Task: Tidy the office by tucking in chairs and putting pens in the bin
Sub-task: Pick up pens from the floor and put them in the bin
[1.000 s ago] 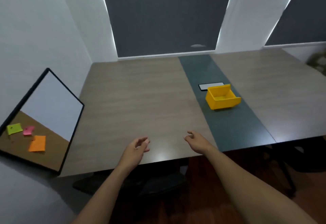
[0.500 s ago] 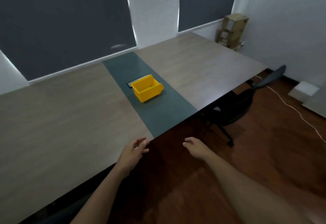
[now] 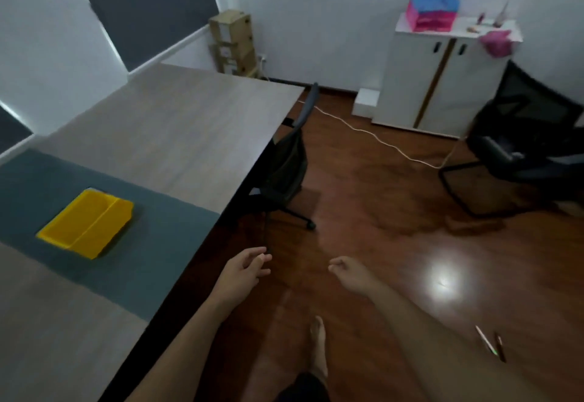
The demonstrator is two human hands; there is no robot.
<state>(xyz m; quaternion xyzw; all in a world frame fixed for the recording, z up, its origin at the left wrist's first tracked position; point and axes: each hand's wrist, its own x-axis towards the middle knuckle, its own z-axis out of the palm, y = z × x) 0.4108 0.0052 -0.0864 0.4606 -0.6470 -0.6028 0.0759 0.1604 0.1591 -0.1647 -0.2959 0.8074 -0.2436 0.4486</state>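
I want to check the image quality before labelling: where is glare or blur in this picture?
Head view: a bright glare spot on the glossy brown wooden floor; the two thin pens nearby are smeared and small; the pink and blue tray is blurred; the wide lens bends the grey wooden table edge.

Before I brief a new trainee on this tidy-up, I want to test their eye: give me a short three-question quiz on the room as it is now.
1. True or false: the yellow bin on the table already holds pens.
2. Where do the two pens lie? A) on the table B) on the floor near the person's right arm C) on the white cabinet
3. Which chair stands well away from the table: the chair at the table edge or the black chair by the cabinet?

Key
1. False: it looks empty.
2. B.
3. The black chair by the cabinet. Both the left hand and the right hand are empty.
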